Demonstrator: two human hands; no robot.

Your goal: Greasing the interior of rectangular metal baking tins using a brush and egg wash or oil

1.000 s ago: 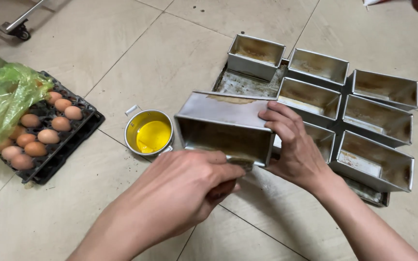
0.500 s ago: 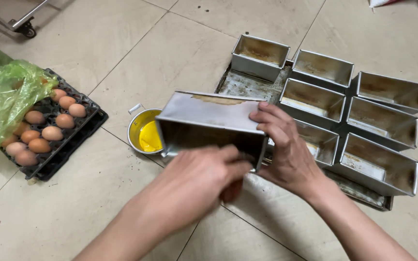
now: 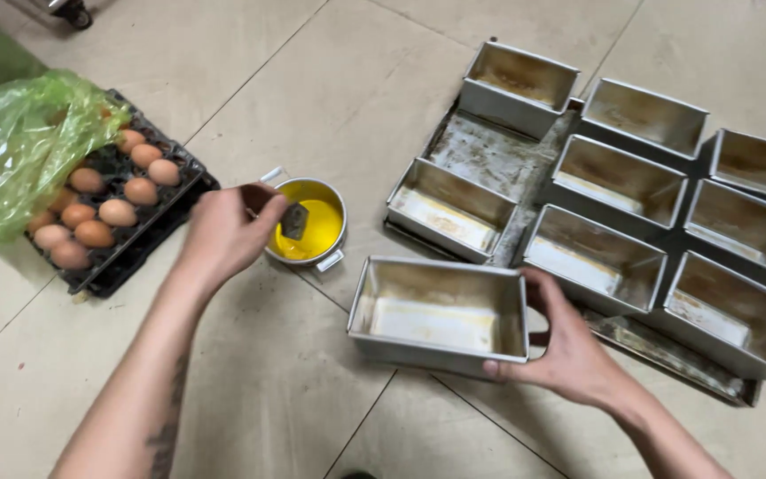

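Dull metal loaf tin (image 3: 441,310), glossy plastic bag (image 3: 19,151).

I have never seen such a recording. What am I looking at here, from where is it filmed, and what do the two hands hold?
A camera worn on a person's head looks down at a tiled floor. The left hand dips a small dark brush into a round metal bowl of yellow liquid. The right hand grips the rectangular metal loaf tin. More such tins stand on a flat tray. At left, brown eggs lie in a black tray, partly under a green plastic bag.
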